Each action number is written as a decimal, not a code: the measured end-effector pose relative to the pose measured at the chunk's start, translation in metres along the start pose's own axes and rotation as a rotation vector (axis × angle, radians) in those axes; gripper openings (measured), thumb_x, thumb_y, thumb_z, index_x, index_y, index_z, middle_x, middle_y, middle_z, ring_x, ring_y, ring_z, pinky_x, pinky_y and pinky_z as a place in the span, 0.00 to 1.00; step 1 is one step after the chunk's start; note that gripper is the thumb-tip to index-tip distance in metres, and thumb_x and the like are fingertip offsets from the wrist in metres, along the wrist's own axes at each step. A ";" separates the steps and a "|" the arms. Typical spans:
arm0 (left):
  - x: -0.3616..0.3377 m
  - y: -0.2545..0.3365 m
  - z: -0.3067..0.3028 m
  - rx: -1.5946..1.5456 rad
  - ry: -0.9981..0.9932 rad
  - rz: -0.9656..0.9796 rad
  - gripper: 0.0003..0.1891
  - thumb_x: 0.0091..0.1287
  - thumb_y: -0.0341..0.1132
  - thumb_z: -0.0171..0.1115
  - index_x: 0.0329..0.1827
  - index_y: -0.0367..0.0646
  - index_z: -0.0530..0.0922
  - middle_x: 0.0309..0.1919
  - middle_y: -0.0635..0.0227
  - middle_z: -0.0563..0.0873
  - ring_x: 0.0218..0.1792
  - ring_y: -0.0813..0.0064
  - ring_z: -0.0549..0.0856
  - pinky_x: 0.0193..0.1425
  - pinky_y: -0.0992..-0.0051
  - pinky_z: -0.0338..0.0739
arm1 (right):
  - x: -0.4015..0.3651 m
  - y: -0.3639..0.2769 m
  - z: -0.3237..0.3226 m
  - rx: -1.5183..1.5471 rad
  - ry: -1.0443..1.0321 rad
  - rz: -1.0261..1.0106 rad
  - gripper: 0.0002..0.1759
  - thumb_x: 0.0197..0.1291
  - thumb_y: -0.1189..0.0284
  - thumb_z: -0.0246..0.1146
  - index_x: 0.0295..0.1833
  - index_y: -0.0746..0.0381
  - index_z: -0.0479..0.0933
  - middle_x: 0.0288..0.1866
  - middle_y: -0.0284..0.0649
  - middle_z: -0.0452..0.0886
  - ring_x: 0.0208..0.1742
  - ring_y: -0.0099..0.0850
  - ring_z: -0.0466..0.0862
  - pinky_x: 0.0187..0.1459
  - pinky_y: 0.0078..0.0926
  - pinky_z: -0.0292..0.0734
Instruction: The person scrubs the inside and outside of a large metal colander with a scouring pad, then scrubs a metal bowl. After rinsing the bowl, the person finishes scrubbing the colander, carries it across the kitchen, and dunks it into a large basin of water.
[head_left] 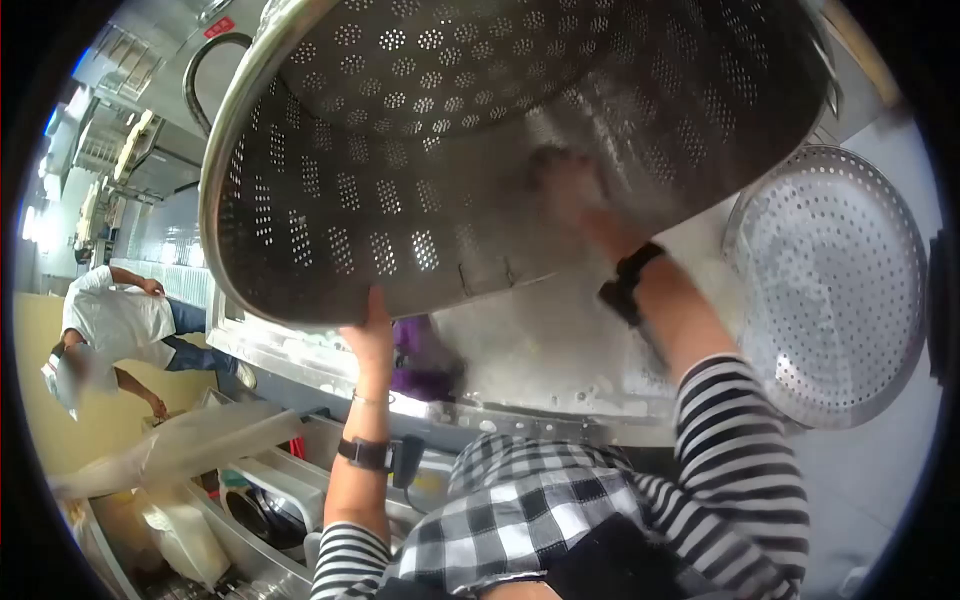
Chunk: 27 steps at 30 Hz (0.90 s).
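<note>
Strainer: mouth faces us | left hand: fingers grasping its near rim | right hand: inside it, blurred, grasp we cannot tell

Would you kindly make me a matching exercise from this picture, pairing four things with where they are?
Things:
1. Left hand
2. Right hand
3. Perforated disc
4. Purple item

Places:
A. Near the picture's right edge
B. Inside the perforated pot
C. Beside the left wrist, below the pot's rim in the picture
D. At the pot's rim

Pairs: 1-D, 2-B, 3-A, 4-C
</note>
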<state>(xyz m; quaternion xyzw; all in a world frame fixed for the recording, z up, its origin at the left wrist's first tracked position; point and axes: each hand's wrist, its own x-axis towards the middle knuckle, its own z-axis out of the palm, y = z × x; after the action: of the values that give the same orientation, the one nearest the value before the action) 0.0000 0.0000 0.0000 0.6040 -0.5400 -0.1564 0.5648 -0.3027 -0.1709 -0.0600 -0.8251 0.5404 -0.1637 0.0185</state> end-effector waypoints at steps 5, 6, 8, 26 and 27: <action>-0.010 0.015 0.016 0.111 0.030 0.085 0.09 0.59 0.26 0.59 0.41 0.31 0.76 0.35 0.58 0.82 0.35 0.66 0.81 0.42 0.71 0.74 | -0.054 -0.059 0.068 -0.352 0.129 0.034 0.20 0.54 0.65 0.55 0.54 0.55 0.72 0.55 0.44 0.71 0.57 0.43 0.70 0.57 0.46 0.65; -0.006 0.024 0.012 0.118 0.021 0.083 0.09 0.59 0.26 0.59 0.41 0.31 0.76 0.35 0.58 0.82 0.35 0.66 0.81 0.42 0.71 0.74 | -0.070 -0.108 0.031 0.036 0.144 0.024 0.19 0.54 0.65 0.56 0.53 0.55 0.72 0.56 0.43 0.70 0.57 0.43 0.70 0.57 0.47 0.65; 0.001 0.047 0.002 0.154 -0.027 0.116 0.08 0.59 0.26 0.58 0.39 0.30 0.76 0.31 0.59 0.82 0.31 0.66 0.81 0.38 0.70 0.75 | -0.094 -0.097 -0.001 0.030 -0.022 0.087 0.20 0.54 0.65 0.55 0.54 0.54 0.72 0.58 0.43 0.68 0.58 0.44 0.69 0.57 0.49 0.63; -0.001 0.109 0.038 0.061 -0.136 0.295 0.05 0.61 0.25 0.54 0.33 0.30 0.75 0.27 0.56 0.80 0.26 0.67 0.79 0.33 0.72 0.72 | -0.196 0.065 -0.082 -0.401 0.198 0.271 0.20 0.51 0.70 0.53 0.53 0.56 0.72 0.58 0.42 0.68 0.57 0.42 0.66 0.49 0.47 0.62; -0.007 0.104 0.042 0.072 -0.099 0.331 0.05 0.61 0.25 0.54 0.34 0.30 0.75 0.27 0.58 0.81 0.27 0.68 0.79 0.34 0.72 0.73 | -0.187 0.056 -0.063 -0.372 0.082 0.352 0.20 0.51 0.71 0.52 0.53 0.56 0.72 0.58 0.41 0.68 0.56 0.42 0.67 0.48 0.46 0.64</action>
<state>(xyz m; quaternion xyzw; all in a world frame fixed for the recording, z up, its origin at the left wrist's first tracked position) -0.0852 0.0072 0.0721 0.5181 -0.6646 -0.0716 0.5336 -0.4379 -0.0171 -0.0589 -0.7003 0.6967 -0.0892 -0.1273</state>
